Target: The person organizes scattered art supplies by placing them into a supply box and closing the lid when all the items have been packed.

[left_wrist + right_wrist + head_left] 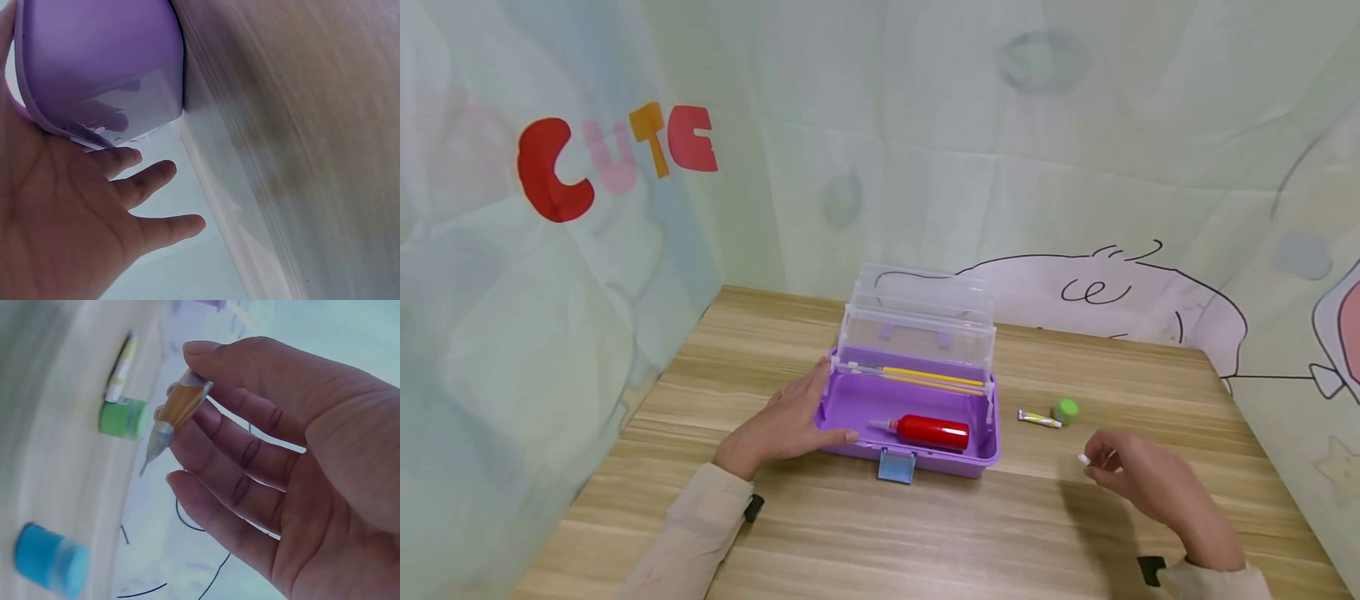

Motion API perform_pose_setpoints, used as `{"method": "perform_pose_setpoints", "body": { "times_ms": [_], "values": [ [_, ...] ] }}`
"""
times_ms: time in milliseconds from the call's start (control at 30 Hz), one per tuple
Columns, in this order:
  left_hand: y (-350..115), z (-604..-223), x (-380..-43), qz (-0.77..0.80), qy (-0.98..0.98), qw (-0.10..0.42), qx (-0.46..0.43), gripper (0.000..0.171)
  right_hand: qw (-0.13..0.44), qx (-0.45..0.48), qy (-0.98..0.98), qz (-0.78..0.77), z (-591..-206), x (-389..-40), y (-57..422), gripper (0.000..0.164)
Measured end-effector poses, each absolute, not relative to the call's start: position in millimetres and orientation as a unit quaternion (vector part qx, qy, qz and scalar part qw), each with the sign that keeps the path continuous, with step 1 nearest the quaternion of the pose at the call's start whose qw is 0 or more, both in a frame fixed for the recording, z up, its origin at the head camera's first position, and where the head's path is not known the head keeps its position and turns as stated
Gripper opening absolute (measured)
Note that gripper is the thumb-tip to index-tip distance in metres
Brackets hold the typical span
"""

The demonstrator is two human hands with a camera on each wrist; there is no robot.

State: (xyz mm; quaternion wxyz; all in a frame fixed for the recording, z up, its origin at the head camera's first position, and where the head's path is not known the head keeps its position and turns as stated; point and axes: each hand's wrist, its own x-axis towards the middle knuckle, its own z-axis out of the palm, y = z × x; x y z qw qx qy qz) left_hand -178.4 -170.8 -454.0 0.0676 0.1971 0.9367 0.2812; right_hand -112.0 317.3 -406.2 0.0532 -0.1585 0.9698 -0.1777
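On the table stands a purple box (pixel 857 404) with its clear lid (pixel 921 337) raised. Inside lie a red squeeze bottle (pixel 932 432) with a pointed nozzle and two paintbrushes (pixel 932 377). My left hand (pixel 786 421) rests against the box's left end, its thumb over the front edge; the left wrist view shows three fingers (pixel 169 230) spread out straight. Above the table to the right, my right hand (pixel 1150 483) pinches a small orange tube (pixel 184 403) with a pointed silvery end between thumb and fingers. The head view shows only a pale tip of it.
Right of the box, a small yellow-and-white tube (pixel 1039 419) lies beside a green jar (pixel 1065 410). A blue jar (pixel 53 559) shows in the right wrist view. The box's blue latch (pixel 897 467) hangs at the front. Printed fabric walls (pixel 820 225) border the table (pixel 820 533).
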Motion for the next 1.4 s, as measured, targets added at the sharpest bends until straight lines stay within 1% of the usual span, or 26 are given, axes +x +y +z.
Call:
{"method": "perform_pose_setpoints", "body": {
  "times_ms": [400,567,967,1400],
  "values": [
    [-170,-452,-180,0.286,0.935,0.068,0.196,0.121,0.006,-0.191,0.965,-0.18,-383,-140,305,0.01],
    [-170,-452,-180,0.287,0.935,0.067,0.197,0.121,-0.002,-0.189,0.967,-0.169,-376,-149,299,0.011],
    [-170,-450,-177,0.284,0.936,0.073,0.194,0.124,-0.007,-0.205,0.965,-0.164,-363,-173,280,0.008],
    [-170,-450,-176,0.288,0.935,0.072,0.193,0.12,-0.006,-0.22,0.963,-0.157,-356,-197,257,0.008]
  ]
}}
